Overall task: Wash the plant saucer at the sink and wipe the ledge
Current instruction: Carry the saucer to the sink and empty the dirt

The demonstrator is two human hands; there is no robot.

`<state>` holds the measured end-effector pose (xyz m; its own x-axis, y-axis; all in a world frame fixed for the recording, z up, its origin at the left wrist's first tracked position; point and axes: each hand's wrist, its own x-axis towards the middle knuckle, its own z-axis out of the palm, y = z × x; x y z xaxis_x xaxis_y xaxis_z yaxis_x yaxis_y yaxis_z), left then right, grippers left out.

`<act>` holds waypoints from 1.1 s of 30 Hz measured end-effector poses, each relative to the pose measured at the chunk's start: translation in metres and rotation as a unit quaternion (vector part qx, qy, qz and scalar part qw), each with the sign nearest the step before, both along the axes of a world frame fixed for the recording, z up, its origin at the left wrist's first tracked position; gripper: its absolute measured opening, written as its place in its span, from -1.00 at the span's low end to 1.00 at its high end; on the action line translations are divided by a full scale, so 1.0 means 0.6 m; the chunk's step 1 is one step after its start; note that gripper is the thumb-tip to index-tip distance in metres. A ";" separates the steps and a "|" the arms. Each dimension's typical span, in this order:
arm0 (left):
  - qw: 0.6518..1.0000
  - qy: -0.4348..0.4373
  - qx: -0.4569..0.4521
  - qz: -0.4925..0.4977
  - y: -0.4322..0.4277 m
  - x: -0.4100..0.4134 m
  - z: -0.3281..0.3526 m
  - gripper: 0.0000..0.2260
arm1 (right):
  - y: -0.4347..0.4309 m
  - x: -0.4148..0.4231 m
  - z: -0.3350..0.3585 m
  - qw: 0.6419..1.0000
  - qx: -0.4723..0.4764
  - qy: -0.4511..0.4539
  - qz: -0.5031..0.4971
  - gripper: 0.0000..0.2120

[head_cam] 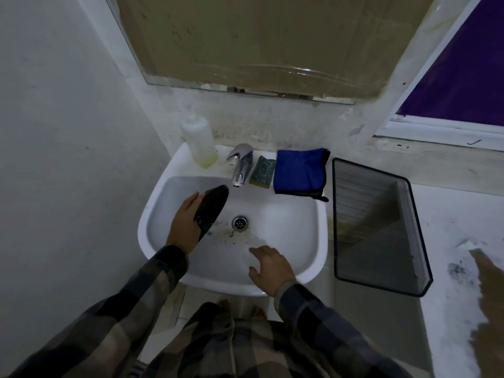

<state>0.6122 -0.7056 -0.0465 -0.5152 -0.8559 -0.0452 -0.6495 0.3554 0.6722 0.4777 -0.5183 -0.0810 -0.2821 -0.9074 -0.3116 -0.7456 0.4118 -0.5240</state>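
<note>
My left hand (185,222) grips a black plant saucer (214,205), tilted on edge inside the white sink (289,214), left of the drain (240,222). Brown dirt specks lie around the drain. My right hand (270,268) hovers over the sink's front rim with fingers relaxed and spread, holding nothing. The chrome tap (240,165) stands at the back of the sink, just above the saucer's top edge. A white ledge (461,241) at the right carries dark soil smudges.
A soap bottle (199,140) stands left of the tap. A green-and-yellow sponge (263,170) and a folded blue cloth (300,170) lie on the sink's back rim. A black mesh basket (379,227) sits right of the sink. A window (463,64) is above the ledge.
</note>
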 end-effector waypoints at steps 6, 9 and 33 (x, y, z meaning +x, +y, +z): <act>0.999 0.017 -0.014 0.028 0.000 0.010 -0.013 -0.62 | -0.030 -0.010 0.005 0.999 0.036 0.023 0.015 -0.45; 1.000 0.016 0.013 0.019 0.004 0.010 -0.015 -0.64 | -0.042 -0.016 0.010 0.999 0.039 0.029 0.013 -0.46; 0.998 0.048 -0.030 -0.009 0.005 0.030 -0.007 -0.63 | -0.083 -0.025 0.025 0.997 0.044 0.061 0.008 -0.50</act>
